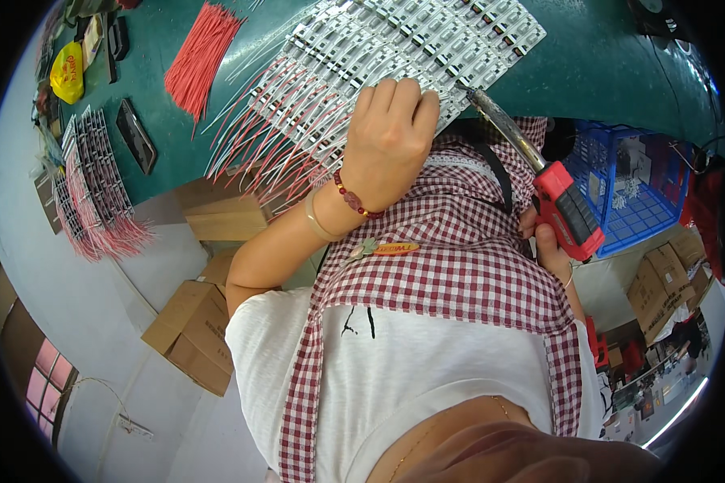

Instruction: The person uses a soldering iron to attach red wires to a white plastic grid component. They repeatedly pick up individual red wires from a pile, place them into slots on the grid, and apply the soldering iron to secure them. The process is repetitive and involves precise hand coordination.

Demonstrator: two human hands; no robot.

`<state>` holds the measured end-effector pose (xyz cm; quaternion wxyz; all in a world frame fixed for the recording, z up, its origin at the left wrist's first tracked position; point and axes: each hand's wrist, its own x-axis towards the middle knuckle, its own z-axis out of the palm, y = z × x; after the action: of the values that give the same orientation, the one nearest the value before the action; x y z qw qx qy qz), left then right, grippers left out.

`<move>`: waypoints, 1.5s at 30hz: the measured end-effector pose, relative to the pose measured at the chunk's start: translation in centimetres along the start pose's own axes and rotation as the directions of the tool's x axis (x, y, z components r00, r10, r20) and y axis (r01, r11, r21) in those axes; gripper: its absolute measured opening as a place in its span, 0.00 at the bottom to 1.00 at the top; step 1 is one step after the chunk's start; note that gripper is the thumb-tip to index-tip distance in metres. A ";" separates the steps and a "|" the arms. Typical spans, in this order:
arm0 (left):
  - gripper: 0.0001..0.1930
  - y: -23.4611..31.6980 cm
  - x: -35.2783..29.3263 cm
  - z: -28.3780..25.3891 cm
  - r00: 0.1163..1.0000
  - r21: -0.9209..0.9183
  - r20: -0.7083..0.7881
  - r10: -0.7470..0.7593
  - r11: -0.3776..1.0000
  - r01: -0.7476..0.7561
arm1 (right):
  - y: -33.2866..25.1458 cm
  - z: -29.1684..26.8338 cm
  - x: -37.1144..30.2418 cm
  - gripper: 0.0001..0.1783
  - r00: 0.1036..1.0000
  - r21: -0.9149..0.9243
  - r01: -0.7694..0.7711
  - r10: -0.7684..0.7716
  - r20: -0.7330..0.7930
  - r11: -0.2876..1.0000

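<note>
Left hand [391, 145] curled at the board panel [427, 44], upper centre, fingertips hidden, grip unclear, my right hand [549, 248] clamped on the soldering iron [570, 208]; I'd guess light, stiff panel, fragile wires [250, 137], hold edges.

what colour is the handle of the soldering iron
The soldering iron handle is red with dark grey to black grip panels, best seen in the head view.

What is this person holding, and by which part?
The right hand holds a soldering iron by its red-and-black handle. The left hand is at the circuit-board panel; whether it grips anything cannot be told.
</note>
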<state>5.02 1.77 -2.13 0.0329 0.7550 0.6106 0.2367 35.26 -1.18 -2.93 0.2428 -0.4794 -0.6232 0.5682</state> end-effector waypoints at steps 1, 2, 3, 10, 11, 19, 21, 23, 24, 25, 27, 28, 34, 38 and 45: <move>0.10 0.0 0.0 0.0 1.000 0.007 0.003 -0.002 1.000 0.002 | -0.1 0.1 0.0 0.16 1.000 0.018 -0.012 0.012 0.002 1.000; 0.10 0.0 -0.1 0.0 1.000 0.014 0.006 -0.003 1.000 0.003 | -0.1 0.1 0.0 0.16 1.000 0.036 -0.023 0.023 0.004 0.999; 0.10 0.0 -0.1 0.1 1.000 0.017 -0.005 0.000 1.000 0.000 | -0.4 0.1 0.2 0.16 0.999 0.067 -0.042 0.041 0.014 0.997; 0.10 -0.3 -0.2 0.0 0.997 0.046 -0.069 0.042 0.998 -0.039 | -0.5 0.0 -0.3 0.16 0.997 0.133 -0.076 0.078 -0.008 0.988; 0.11 -0.3 -0.3 0.0 0.995 0.047 -0.088 0.053 0.998 -0.049 | -0.4 -0.1 -0.3 0.17 0.997 0.118 -0.072 0.072 0.001 0.990; 0.12 0.3 -0.3 0.2 0.998 -0.022 -0.042 0.048 0.999 -0.049 | 1.0 -0.3 -0.8 0.17 1.000 -0.063 0.015 -0.014 0.016 0.998; 0.11 0.3 -0.2 0.3 0.998 -0.029 -0.040 0.042 0.999 -0.043 | 1.1 0.0 -0.6 0.17 0.998 -0.088 0.051 -0.053 -0.017 0.995; 0.11 0.5 -0.1 0.4 0.999 -0.025 -0.039 0.035 0.999 -0.036 | 1.5 -0.1 -0.5 0.17 0.995 -0.156 0.098 -0.102 -0.017 0.983; 0.11 0.5 -0.1 0.4 0.999 -0.024 -0.036 0.035 0.999 -0.036 | 1.9 -0.4 -0.6 0.17 0.994 -0.192 0.113 -0.113 0.010 0.975; 0.11 0.5 -0.1 0.4 0.999 -0.024 -0.032 0.037 0.999 -0.037 | 1.8 -0.4 -0.6 0.18 0.995 -0.168 0.104 -0.105 0.003 0.980; 0.11 0.5 0.0 0.4 0.999 -0.028 -0.026 0.036 0.999 -0.037 | 0.9 0.0 -0.5 0.18 0.997 -0.055 0.064 -0.066 -0.041 0.996; 0.11 0.5 -0.1 0.4 0.999 -0.029 -0.024 0.033 0.999 -0.034 | 0.7 0.0 -0.6 0.18 0.998 -0.023 0.043 -0.044 -0.040 0.999; 0.10 0.5 -0.2 0.5 1.000 -0.025 -0.026 0.014 1.000 -0.015 | 1.1 -0.5 -0.8 0.18 0.999 -0.103 0.038 -0.037 0.016 0.994; 0.10 0.6 -0.3 0.3 0.999 -0.036 -0.031 0.006 0.999 -0.007 | 0.4 -0.1 -0.3 0.18 0.998 -0.086 0.068 -0.068 0.005 0.994; 0.10 0.5 -0.4 0.2 0.999 -0.058 -0.028 0.016 0.998 -0.018 | 0.4 0.0 -0.2 0.16 0.999 -0.052 0.045 -0.045 0.003 0.998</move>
<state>5.47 1.30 -2.24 0.0445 0.7556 0.5974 0.2648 35.49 -1.39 -3.27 0.2423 -0.4708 -0.6487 0.5467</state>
